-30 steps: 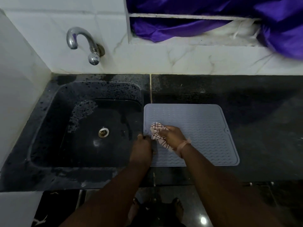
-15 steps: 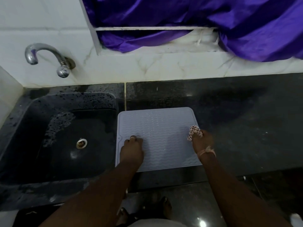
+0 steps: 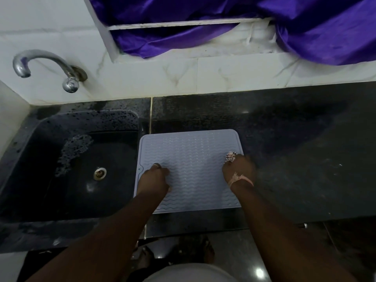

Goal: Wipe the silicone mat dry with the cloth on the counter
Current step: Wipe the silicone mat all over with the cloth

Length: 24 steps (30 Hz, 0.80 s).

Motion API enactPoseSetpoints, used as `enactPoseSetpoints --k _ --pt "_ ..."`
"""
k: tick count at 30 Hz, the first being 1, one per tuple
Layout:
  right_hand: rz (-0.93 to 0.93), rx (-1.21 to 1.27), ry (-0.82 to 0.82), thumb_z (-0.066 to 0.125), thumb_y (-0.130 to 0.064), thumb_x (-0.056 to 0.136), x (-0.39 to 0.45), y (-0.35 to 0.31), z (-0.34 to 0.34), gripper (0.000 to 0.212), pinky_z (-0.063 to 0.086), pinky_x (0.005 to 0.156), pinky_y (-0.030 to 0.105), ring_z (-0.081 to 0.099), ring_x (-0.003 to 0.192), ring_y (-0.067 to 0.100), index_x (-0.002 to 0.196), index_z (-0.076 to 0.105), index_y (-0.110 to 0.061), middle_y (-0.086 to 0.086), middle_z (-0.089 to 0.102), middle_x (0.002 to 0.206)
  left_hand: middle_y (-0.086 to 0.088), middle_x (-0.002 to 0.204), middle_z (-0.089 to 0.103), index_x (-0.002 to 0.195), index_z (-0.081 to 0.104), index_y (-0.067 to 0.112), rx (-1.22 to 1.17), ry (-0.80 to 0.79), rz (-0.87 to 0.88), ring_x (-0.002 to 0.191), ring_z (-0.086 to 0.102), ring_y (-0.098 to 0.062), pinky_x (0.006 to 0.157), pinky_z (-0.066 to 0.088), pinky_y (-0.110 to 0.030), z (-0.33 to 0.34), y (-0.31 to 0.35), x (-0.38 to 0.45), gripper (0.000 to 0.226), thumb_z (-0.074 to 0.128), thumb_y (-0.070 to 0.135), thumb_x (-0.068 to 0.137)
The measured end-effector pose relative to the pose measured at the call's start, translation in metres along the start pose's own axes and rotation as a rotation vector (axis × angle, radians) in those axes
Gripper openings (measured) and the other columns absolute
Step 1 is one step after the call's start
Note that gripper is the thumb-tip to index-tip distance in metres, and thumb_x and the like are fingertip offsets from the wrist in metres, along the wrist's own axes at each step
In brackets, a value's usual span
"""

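A pale grey silicone mat point(image 3: 193, 159) with a wavy ribbed surface lies flat on the dark counter, just right of the sink. My right hand point(image 3: 240, 169) grips a bunched checked cloth point(image 3: 231, 156) at the mat's right edge; only a small tuft of the cloth shows beyond my fingers. My left hand point(image 3: 155, 177) rests on the mat's left part with its fingers curled under, pressing down and holding nothing.
A black sink point(image 3: 50, 202) with a metal drain point(image 3: 100, 173) and soap foam sits left of the mat. A chrome tap point(image 3: 44, 64) juts from the white tiled wall. Purple fabric point(image 3: 244, 19) hangs at the back. Dark counter point(image 3: 305, 149) extends right.
My right hand swept the cloth from the mat's left side across to its right edge. My left hand shifted from the mat's left rim onto its surface. The view moved.
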State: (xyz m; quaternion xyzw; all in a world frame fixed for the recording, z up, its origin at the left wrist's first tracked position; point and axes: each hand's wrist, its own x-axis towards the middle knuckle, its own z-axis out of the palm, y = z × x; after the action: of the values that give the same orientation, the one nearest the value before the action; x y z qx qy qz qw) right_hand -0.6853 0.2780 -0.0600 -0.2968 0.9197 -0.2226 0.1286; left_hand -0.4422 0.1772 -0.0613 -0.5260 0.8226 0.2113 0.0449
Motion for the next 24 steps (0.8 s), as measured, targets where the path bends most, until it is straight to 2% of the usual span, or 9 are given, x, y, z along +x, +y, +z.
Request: enactPoseSetpoints --k 9,13,21,24 --pt "-0.099 -0.005 -0.062 0.058 -0.018 0.088 -0.009 -0.023 0.019 0.017 0.049 0.068 0.028 0.064 0.085 0.028 0.088 0.068 -0.004 0.012 0.066 0.094 0.001 0.127 0.056 0.132 0.064 0.022 0.026 0.001 0.068 0.111 0.060 -0.020 0.092 0.052 -0.032 -0.002 -0.007 0.004 0.063 0.085 0.031 0.073" --pt "-0.108 0.054 -0.103 0.058 -0.021 0.088 -0.019 -0.041 0.033 0.021 0.054 0.074 0.032 0.063 0.087 0.025 0.094 0.069 -0.004 0.011 0.066 0.095 0.002 0.126 0.057 0.131 0.065 0.023 0.005 0.007 0.090 0.110 0.060 -0.019 0.091 0.052 -0.033 -0.002 -0.011 0.004 0.062 0.085 0.034 0.073" --pt "-0.192 0.105 -0.133 0.058 -0.025 0.090 -0.037 -0.072 0.057 0.020 0.051 0.068 0.028 0.062 0.078 0.020 0.089 0.069 -0.008 0.006 0.068 0.087 0.003 0.125 0.057 0.127 0.067 0.026 -0.022 0.038 0.142 0.108 0.059 -0.018 0.088 0.051 -0.030 -0.002 -0.017 0.002 0.057 0.083 0.037 0.073" --pt "-0.206 0.109 -0.167 0.056 -0.028 0.091 -0.040 -0.082 0.064 0.020 0.043 0.066 0.023 0.060 0.077 0.016 0.092 0.069 -0.012 0.002 0.068 0.087 0.003 0.121 0.060 0.120 0.070 0.025 -0.052 0.051 0.158 0.104 0.061 -0.019 0.087 0.051 -0.030 -0.004 -0.022 0.000 0.049 0.081 0.035 0.073"
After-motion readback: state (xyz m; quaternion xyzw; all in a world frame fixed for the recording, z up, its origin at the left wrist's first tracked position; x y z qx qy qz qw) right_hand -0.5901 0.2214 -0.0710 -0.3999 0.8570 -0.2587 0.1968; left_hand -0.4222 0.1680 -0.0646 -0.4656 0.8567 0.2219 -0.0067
